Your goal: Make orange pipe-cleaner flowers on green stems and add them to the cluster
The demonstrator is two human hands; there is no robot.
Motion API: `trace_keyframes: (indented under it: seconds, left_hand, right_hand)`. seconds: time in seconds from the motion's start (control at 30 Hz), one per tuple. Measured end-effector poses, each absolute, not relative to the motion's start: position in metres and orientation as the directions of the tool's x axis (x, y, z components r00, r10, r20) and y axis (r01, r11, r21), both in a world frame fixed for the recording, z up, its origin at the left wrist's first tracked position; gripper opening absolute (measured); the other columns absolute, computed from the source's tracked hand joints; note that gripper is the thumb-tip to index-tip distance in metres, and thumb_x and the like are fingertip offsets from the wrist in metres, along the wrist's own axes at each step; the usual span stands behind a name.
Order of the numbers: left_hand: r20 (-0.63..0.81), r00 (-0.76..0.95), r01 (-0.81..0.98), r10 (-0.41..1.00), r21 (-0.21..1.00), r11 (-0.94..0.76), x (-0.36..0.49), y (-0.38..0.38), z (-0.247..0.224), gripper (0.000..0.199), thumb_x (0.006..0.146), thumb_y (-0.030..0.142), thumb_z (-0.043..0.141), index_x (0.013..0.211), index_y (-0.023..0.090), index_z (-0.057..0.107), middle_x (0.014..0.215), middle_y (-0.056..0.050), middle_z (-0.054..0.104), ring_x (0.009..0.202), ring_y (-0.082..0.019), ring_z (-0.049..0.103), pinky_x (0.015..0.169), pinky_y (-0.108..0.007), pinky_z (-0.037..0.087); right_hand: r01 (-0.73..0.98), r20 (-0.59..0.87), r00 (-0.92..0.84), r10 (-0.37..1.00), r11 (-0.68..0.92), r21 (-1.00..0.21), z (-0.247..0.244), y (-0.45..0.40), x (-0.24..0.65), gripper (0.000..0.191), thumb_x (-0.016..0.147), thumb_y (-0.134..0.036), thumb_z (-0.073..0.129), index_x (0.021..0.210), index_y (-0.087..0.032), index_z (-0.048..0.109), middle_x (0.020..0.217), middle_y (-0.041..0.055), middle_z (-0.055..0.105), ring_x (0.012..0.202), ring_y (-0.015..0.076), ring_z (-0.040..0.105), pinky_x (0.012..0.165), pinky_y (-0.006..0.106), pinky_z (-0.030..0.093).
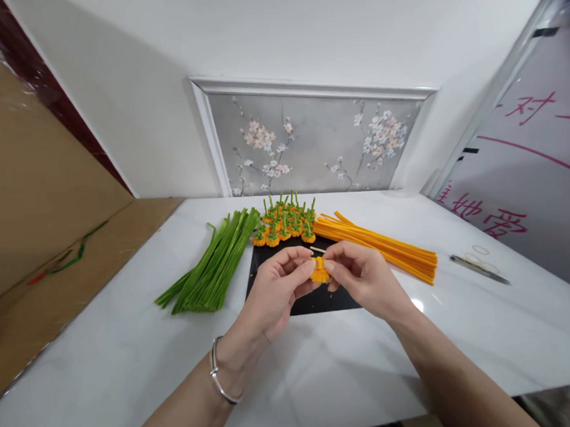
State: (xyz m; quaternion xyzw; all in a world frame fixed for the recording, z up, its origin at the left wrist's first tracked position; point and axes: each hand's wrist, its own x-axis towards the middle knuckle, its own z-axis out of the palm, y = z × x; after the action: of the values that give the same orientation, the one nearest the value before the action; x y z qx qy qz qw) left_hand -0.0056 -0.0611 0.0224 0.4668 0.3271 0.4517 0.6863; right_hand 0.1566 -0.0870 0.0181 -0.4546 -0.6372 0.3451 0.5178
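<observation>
Between my two hands is a small orange fuzzy piece (320,271), fanned out at the bottom. My left hand (284,281) pinches its left side with thumb and fingers, and a silver bracelet (217,372) circles that wrist. My right hand (361,274) pinches the right side. A thin pale stick (317,249) shows just above the piece, near the fingertips; what holds it is unclear. Both hands are over a black mat (319,303). Behind them stand several small orange pumpkin-like pieces with green stems (284,223).
Green fuzzy stems (211,269) lie in a bundle at the left, orange ones (388,246) at the right. Tweezers (480,269) and thin rubber bands (480,250) are farther right on the white table (130,371). Cardboard (51,266) borders the left side.
</observation>
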Motion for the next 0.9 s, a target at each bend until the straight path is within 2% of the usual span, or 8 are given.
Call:
trace_keyframes:
  seconds: [0.1, 0.2, 0.3, 0.4, 0.6, 0.9]
  left_hand:
    - [-0.044, 0.385, -0.309, 0.922, 0.935, 0.174, -0.0051, -0.0611, 0.0232, 0.019, 0.075, 0.027, 0.075, 0.085, 0.017, 0.063, 0.079, 0.000, 0.063, 0.073, -0.010, 0.061, 0.071, -0.023, 0.054]
    - [-0.001, 0.402, -0.301, 0.916, 0.944, 0.133, -0.0049, -0.0623, 0.0230, 0.020, 0.079, 0.031, 0.072, 0.089, 0.017, 0.063, 0.086, -0.001, 0.063, 0.077, -0.011, 0.061, 0.076, -0.026, 0.055]
    - [0.063, 0.413, -0.255, 0.908, 0.966, 0.049, -0.0041, -0.0642, 0.0218, 0.023, 0.078, 0.031, 0.072, 0.095, 0.017, 0.063, 0.093, -0.002, 0.064, 0.082, -0.012, 0.062, 0.080, -0.028, 0.054]
    - [0.094, 0.402, -0.208, 0.911, 0.978, -0.009, -0.0031, -0.0657, 0.0211, 0.021, 0.079, 0.028, 0.072, 0.093, 0.016, 0.063, 0.090, -0.002, 0.065, 0.081, -0.013, 0.063, 0.079, -0.028, 0.054]
    - [0.170, 0.354, -0.162, 0.920, 0.980, -0.118, -0.0034, -0.0652, 0.0218, 0.010, 0.078, 0.022, 0.070, 0.083, 0.014, 0.066, 0.080, 0.000, 0.066, 0.074, -0.010, 0.061, 0.070, -0.022, 0.051]
    - [0.194, 0.371, -0.152, 0.908, 0.977, -0.146, -0.0034, -0.0667, 0.0224, 0.007, 0.077, 0.020, 0.070, 0.080, 0.013, 0.071, 0.074, -0.002, 0.070, 0.070, -0.012, 0.063, 0.068, -0.022, 0.050]
  right_hand:
    - [0.235, 0.343, -0.049, 0.938, 0.344, -0.909, 0.0163, -0.0871, 0.1556, 0.014, 0.085, -0.031, 0.060, 0.086, -0.017, 0.060, 0.061, -0.0018, 0.061, 0.054, 0.0130, 0.063, 0.053, 0.024, 0.050]
    - [0.203, 0.335, -0.007, 0.942, 0.330, -0.922, 0.0161, -0.0864, 0.1547, 0.017, 0.084, -0.034, 0.062, 0.084, -0.017, 0.060, 0.061, -0.0017, 0.061, 0.053, 0.0131, 0.063, 0.052, 0.024, 0.051]
    - [0.155, 0.354, 0.065, 0.933, 0.341, -0.927, 0.0162, -0.0857, 0.1530, 0.021, 0.083, -0.038, 0.063, 0.084, -0.017, 0.060, 0.070, 0.0001, 0.064, 0.054, 0.0127, 0.064, 0.052, 0.025, 0.053]
    - [0.132, 0.367, 0.076, 0.927, 0.356, -0.925, 0.0155, -0.0854, 0.1514, 0.023, 0.083, -0.039, 0.064, 0.086, -0.017, 0.061, 0.076, 0.0017, 0.065, 0.056, 0.0127, 0.064, 0.054, 0.025, 0.056]
    - [0.192, 0.400, 0.031, 0.916, 0.387, -0.902, 0.0134, -0.0853, 0.1527, 0.023, 0.084, -0.037, 0.063, 0.094, -0.016, 0.064, 0.084, 0.0039, 0.067, 0.065, 0.0131, 0.063, 0.059, 0.025, 0.057]
    - [0.307, 0.479, 0.031, 0.877, 0.448, -0.840, 0.0110, -0.0878, 0.1498, 0.015, 0.087, -0.030, 0.058, 0.087, -0.016, 0.063, 0.078, 0.0044, 0.064, 0.061, 0.0139, 0.062, 0.057, 0.026, 0.053]
